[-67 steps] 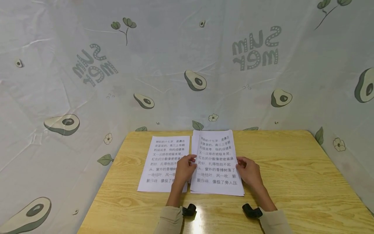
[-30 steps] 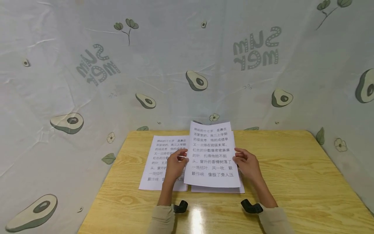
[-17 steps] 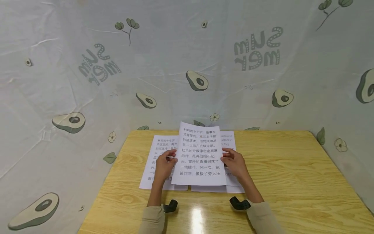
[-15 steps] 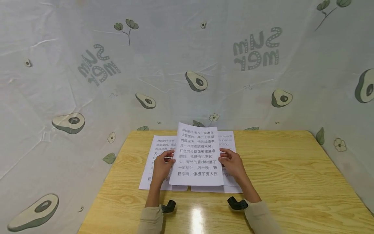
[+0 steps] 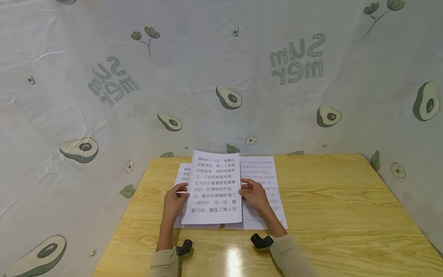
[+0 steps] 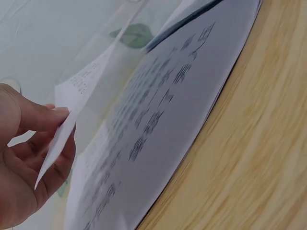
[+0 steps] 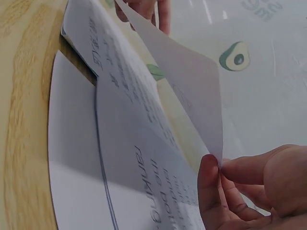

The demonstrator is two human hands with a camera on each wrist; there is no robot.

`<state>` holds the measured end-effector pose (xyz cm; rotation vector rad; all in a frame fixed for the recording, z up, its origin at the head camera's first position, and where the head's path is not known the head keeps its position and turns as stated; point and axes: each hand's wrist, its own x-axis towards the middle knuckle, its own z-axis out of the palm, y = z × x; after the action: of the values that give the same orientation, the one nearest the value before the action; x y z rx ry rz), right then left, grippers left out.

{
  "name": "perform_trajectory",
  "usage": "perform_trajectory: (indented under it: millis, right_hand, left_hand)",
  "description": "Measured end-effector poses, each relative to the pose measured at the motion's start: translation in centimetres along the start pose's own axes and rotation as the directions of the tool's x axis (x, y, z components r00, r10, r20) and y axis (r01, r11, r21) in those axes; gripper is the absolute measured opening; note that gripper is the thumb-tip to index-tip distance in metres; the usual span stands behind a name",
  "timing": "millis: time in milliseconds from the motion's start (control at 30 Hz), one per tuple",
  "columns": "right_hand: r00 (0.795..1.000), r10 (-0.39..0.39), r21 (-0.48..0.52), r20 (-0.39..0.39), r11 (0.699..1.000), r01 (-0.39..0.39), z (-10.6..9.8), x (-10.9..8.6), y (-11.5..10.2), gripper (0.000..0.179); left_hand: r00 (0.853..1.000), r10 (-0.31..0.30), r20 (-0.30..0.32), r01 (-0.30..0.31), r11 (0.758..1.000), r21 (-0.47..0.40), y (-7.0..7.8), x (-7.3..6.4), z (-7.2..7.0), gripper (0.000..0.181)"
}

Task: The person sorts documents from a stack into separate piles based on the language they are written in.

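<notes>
A sheet of paper [image 5: 214, 188] printed with Chinese characters is held up off the table between both hands. My left hand [image 5: 174, 202] pinches its left edge; in the left wrist view the thumb and fingers grip that edge [image 6: 72, 115]. On the right edge, my right hand [image 5: 255, 195] pinches the sheet between thumb and finger, also seen in the right wrist view. Beneath lie two stacks: the left stack [image 5: 183, 169] with Chinese text, mostly covered by the raised sheet, and the right stack [image 5: 273, 192], topped by a page of English text.
The wooden table [image 5: 332, 200] extends to both sides of the papers. Behind it hangs a pale curtain [image 5: 194, 77] with avocado prints. Black wrist devices [image 5: 262, 241] sit at both cuffs.
Both hands have lifted the Chinese sheet from the right stack and carried it left, over the left stack. The English page on the right stack has come into view.
</notes>
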<state>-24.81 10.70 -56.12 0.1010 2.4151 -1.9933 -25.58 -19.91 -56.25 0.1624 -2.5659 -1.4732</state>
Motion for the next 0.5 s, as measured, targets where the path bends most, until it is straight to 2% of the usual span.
perform_trajectory:
  millis: [267,500]
  right_hand:
    - [0.999,-0.02,0.014,0.033,1.0,0.02,2.8,0.2,0.0,0.049]
    - [0.996,-0.059,0.021,0.061,0.998,0.057,4.6,0.5,0.3,0.049]
  left_hand:
    - [1.0,-0.024,-0.013,0.024,0.999,0.022,-1.6,0.7,-2.3,0.043]
    - [0.999,-0.049,-0.022,0.049,0.999,-0.006,-2.5,1.1,-3.7,0.042]
